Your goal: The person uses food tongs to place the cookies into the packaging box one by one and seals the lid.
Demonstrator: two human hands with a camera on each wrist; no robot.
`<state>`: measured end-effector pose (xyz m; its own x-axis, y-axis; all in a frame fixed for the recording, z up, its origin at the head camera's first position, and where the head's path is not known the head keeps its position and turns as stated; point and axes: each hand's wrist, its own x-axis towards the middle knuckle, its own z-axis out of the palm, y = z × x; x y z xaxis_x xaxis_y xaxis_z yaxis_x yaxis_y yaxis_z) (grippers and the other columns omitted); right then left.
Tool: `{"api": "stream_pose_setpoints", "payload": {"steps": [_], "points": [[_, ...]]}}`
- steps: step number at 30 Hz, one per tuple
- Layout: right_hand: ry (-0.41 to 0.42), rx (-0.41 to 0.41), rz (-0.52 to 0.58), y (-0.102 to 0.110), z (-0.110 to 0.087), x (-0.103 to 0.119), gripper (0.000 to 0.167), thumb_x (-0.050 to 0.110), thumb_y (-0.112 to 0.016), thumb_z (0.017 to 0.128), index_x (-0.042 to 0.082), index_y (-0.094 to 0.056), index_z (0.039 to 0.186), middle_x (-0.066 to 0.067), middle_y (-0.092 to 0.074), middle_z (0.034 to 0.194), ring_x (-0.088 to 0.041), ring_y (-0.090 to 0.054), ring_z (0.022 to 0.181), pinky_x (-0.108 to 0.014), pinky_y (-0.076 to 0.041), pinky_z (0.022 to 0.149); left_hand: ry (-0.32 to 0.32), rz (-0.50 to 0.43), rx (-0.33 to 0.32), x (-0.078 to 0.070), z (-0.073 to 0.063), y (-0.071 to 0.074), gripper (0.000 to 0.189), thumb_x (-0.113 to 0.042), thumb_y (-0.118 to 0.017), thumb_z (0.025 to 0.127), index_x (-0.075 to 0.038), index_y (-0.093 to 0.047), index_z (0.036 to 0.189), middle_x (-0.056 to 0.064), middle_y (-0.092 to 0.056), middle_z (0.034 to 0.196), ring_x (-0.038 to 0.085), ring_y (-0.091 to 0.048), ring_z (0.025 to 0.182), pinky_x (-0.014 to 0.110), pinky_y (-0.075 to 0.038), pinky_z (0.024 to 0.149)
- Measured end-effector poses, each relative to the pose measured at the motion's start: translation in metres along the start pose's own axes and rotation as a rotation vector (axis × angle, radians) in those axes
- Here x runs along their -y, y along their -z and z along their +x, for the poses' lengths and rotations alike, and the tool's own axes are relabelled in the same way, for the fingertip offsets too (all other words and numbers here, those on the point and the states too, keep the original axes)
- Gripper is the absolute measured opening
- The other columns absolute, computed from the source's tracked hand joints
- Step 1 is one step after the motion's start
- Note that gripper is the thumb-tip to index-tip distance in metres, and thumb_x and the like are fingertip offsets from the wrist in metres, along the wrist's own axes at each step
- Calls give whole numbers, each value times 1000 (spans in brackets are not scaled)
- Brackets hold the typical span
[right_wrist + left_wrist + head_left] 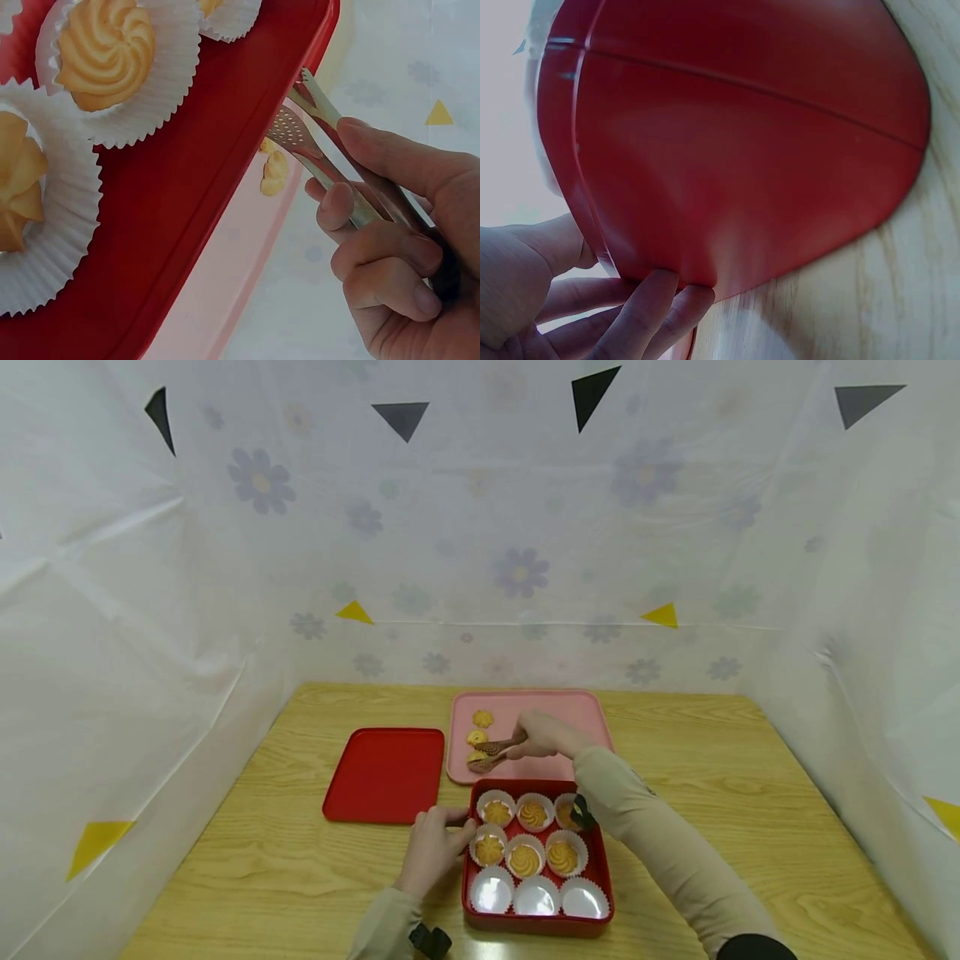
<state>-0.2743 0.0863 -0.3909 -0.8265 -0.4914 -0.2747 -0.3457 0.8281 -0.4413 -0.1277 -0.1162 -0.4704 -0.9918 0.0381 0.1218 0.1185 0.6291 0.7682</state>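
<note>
My right hand (542,735) grips metal tongs (330,169) with perforated tips, over the pink tray (577,714). In the head view the tong tips stand apart at the nearest cookie (477,757); firm contact cannot be made out. Two more cookies, one in the middle (477,737) and one at the back (483,718), lie in line behind it. At the left side of a red box (540,925), my left hand (437,850) holds the wall, thumb at the rim and fingers against the outside. White paper cups stand in the box; the two far rows hold swirled cookies (524,861), the near row none.
A flat red tray or lid (386,775) lies on the wooden table (690,752), left of the pink tray. The red box stands right in front of the pink tray. White patterned sheeting (465,527) encloses the table's back and sides.
</note>
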Motion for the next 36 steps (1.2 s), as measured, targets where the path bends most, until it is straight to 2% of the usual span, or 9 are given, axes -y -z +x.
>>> {"api": "stream_pose_setpoints", "payload": {"steps": [3, 10, 16, 21, 25, 30, 34, 36], "points": [[32, -8, 14, 3, -3, -4, 19, 25, -71, 93, 7, -77, 93, -18, -74, 86, -10, -42, 55, -25, -36, 52, -7, 3, 0, 0, 0, 0, 28, -13, -71, 86, -1, -77, 110, 15, -77, 106, 19, -69, 93, 35, -56, 77], [100, -50, 55, 8, -17, -18, 21, 26, -71, 93, 6, -78, 97, -16, -76, 90, -11, -46, 60, -25, -39, 57, -7, 2, -8, 1, 1, 0, 28, -13, -71, 86, 0, -77, 110, 15, -77, 106, 19, -69, 93, 34, -56, 76], [154, -97, 87, 7, -32, -28, 21, 24, -71, 93, 5, -80, 96, -10, -76, 81, -10, -44, 58, -26, -37, 58, -2, 5, 0, 2, 0, 0, 29, -13, -71, 86, 1, -76, 110, 16, -77, 107, 23, -70, 97, 38, -57, 79], [204, -125, 138, 5, -47, -35, 21, 22, -70, 93, 4, -80, 97, -2, -73, 74, -9, -41, 56, -27, -36, 57, 16, -6, 16, 2, -1, 2, 30, -13, -70, 87, 1, -76, 112, 17, -77, 108, 21, -69, 96, 36, -56, 78], [227, -136, 189, 3, -57, -42, 17, 21, -69, 94, 6, -79, 93, 3, -62, 64, -8, -32, 54, -26, -33, 56, 15, -7, 19, 1, -2, 2, 29, -13, -70, 87, 1, -76, 112, 16, -77, 108, 24, -70, 100, 39, -57, 81], [267, -138, 215, -1, -69, -50, 19, 21, -66, 97, 10, -74, 83, 5, -55, 63, -7, -34, 55, -26, -35, 57, 16, -2, 22, 1, -3, 3, 30, -13, -70, 88, 1, -76, 113, 16, -77, 108, 27, -70, 103, 43, -57, 83], [249, -135, 247, -3, -81, -55, 21, 23, -65, 97, 7, -73, 85, -3, -63, 70, -8, -44, 61, -26, -40, 59, 13, 0, 25, 1, -2, 3, 30, -14, -70, 88, 1, -75, 113, 16, -77, 108, 26, -70, 103, 42, -57, 83], [237, -147, 245, -5, -86, -57, 21, 25, -66, 97, 7, -75, 91, -6, -70, 79, -9, -51, 67, -27, -45, 62, 12, 0, 26, 1, -2, 3, 30, -14, -70, 88, 1, -76, 113, 16, -77, 108, 26, -70, 103, 41, -57, 83]]}}
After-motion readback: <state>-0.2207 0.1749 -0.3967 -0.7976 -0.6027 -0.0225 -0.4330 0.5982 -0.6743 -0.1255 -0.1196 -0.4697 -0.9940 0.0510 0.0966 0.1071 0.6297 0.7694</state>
